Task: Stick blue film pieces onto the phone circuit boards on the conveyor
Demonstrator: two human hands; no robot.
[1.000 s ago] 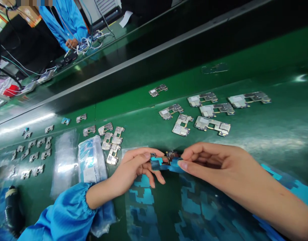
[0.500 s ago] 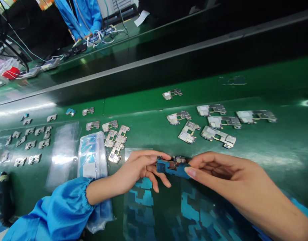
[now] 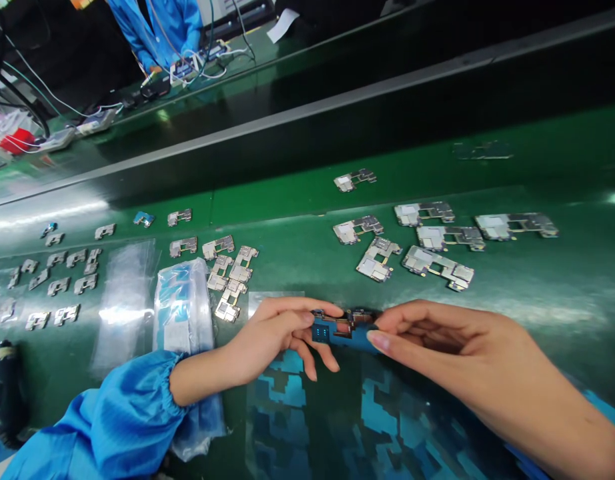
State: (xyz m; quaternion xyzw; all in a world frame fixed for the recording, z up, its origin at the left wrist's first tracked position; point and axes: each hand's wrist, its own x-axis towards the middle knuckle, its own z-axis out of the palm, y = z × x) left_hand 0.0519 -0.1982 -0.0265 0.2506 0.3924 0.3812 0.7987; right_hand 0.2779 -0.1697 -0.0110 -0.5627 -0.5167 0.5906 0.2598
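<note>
Between my two hands is a small circuit board (image 3: pixel 355 335) with a blue face, held tilted above the bench. My left hand (image 3: pixel 285 333) pinches its left end between thumb and forefinger, the other fingers loosely spread below. At the right end, my right hand (image 3: pixel 427 340) grips it with thumb and fingertips. Beneath the hands lie clear sheets with blue cut-out film stickers (image 3: pixel 377 410). Another sheet with blue stickers (image 3: pixel 287 387) is under my left fingers. The rear side of the held board is mostly hidden.
Silver circuit boards (image 3: pixel 437 267) lie in a group at the right, and several more boards (image 3: pixel 232 300) at centre left. A plastic bag of blue film (image 3: pixel 180 307) lies by my left forearm. A dark bottle-like object (image 3: pixel 7 393) is far left. Across the bench sits a person in blue (image 3: pixel 162 33).
The held board has tipped slightly, so its blue face catches the light differently. Both hands keep their grip, and the whole view has shifted a little.
</note>
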